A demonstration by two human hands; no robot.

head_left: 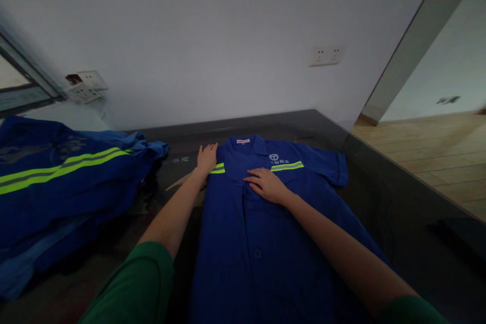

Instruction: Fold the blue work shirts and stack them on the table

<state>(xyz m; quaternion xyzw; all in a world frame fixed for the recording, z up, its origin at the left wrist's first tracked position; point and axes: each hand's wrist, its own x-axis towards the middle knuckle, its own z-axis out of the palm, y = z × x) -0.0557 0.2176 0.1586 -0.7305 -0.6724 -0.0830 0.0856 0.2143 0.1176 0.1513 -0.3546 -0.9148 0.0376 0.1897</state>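
Blue cloth short-sleeved work shirt [271,248], front up, centre of the dark, glossy counter [311,124], collar toward the wall [228,35].

Far left: loose heap of blue garments [76,197] with a yellow-green and grey reflective band [64,169]; piece count cannot be told, too crumpled and overlapped.

Next, left hand [207,158], palm down at the shirt's near-side shoulder edge, fingers slightly spread, resting rather than pinching as far as visible. Shirt edge below it runs nearly straight, no sleeve showing; that side looks turned under, though the underside is hidden.

Middle: right hand [268,185] flat on the chest, fingers loosely spread, pinching nothing visible.

Right: second side lies open, cuffed sleeve [337,168] out on the counter. Judgement: body laid out, one side apparently tucked, the other not. Lower hem out of frame. Farther right, a dark flat object [463,238], too dim to identify.

Count: one laid-out shirt, one heap, two hands, one sleeve visible on the shirt, two chest reflective strips, at least two front buttons; fastening unclear.
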